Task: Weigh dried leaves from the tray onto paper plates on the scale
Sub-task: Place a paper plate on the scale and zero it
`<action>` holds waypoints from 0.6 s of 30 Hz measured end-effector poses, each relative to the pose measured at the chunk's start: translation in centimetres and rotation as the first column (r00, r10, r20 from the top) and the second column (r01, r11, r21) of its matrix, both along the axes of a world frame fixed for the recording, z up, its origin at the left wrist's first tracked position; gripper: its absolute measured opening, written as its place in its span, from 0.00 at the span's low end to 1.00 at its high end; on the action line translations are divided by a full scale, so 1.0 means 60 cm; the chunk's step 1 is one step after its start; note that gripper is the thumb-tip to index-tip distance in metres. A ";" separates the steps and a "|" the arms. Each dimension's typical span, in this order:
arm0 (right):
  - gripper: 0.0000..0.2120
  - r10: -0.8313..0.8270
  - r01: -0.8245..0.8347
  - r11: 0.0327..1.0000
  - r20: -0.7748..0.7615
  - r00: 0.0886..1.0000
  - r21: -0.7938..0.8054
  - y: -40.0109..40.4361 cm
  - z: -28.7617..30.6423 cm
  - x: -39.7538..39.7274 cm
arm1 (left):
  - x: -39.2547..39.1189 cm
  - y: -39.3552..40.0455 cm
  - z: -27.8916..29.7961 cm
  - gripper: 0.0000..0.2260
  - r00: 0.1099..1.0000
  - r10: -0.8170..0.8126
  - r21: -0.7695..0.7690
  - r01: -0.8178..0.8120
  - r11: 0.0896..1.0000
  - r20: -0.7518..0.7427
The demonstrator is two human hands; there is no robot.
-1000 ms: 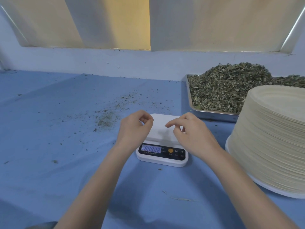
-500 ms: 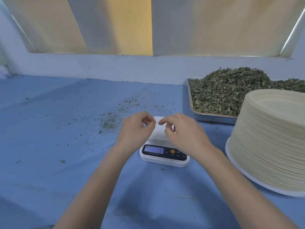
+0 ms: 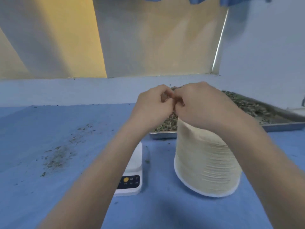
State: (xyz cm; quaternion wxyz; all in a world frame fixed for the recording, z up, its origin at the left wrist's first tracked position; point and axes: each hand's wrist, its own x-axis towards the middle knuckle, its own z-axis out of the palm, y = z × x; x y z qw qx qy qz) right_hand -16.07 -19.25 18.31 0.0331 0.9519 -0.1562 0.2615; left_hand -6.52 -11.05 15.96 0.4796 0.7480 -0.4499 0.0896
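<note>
My left hand (image 3: 153, 106) and my right hand (image 3: 201, 104) are raised side by side, fingers curled, fingertips meeting in front of me. I see nothing held between them; the image is blurred there. Just below my right hand stands a tall stack of paper plates (image 3: 206, 159). The white scale (image 3: 136, 156) sits to the stack's left, with nothing on the part that shows and my left forearm covering the rest. Behind my hands, a metal tray (image 3: 280, 126) holds dried leaves (image 3: 244, 103).
A blue cloth (image 3: 49, 195) covers the table. Loose leaf crumbs (image 3: 57, 156) are scattered left of the scale. A pale wall ledge (image 3: 82, 91) runs along the back, close behind the tray.
Both hands have lifted off the scale and moved up and to the right, over the plate stack. My view has swung right and come closer to the stack.
</note>
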 end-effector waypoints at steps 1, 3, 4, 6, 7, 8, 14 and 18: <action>0.08 -0.038 0.039 0.999 -0.030 0.999 0.032 -0.025 0.003 -0.017 | -0.008 -0.030 0.003 0.06 0.999 -0.032 0.054 0.032 0.998 0.006; 0.08 -0.107 0.114 0.989 -0.082 0.991 0.098 -0.075 0.000 -0.049 | -0.017 -0.084 -0.001 0.07 0.998 -0.054 0.203 0.048 0.978 0.023; 0.09 -0.144 0.156 0.982 -0.108 0.984 0.108 -0.098 -0.005 -0.062 | -0.018 -0.107 -0.006 0.11 0.998 -0.040 0.289 0.025 0.957 0.047; 0.14 -0.243 0.261 0.961 -0.175 0.954 0.092 -0.141 -0.018 -0.082 | -0.015 -0.137 -0.018 0.20 0.997 0.023 0.438 -0.056 0.897 0.079; 0.15 -0.285 0.311 0.944 -0.208 0.936 0.106 -0.158 -0.024 -0.088 | -0.013 -0.147 -0.023 0.21 0.995 0.053 0.498 -0.088 0.863 0.083; 0.14 -0.299 0.338 0.930 -0.238 0.924 0.143 -0.171 -0.030 -0.092 | -0.009 -0.154 -0.028 0.20 0.994 0.073 0.550 -0.107 0.828 0.084; 0.09 -0.256 0.324 0.876 -0.225 0.940 0.358 -0.208 -0.054 -0.090 | 0.012 -0.151 -0.018 0.08 0.987 0.121 0.625 -0.160 0.764 0.104; 0.09 -0.286 0.353 0.865 -0.228 0.931 0.355 -0.211 -0.054 -0.085 | 0.010 -0.151 -0.010 0.08 0.981 0.128 0.615 -0.191 0.765 0.145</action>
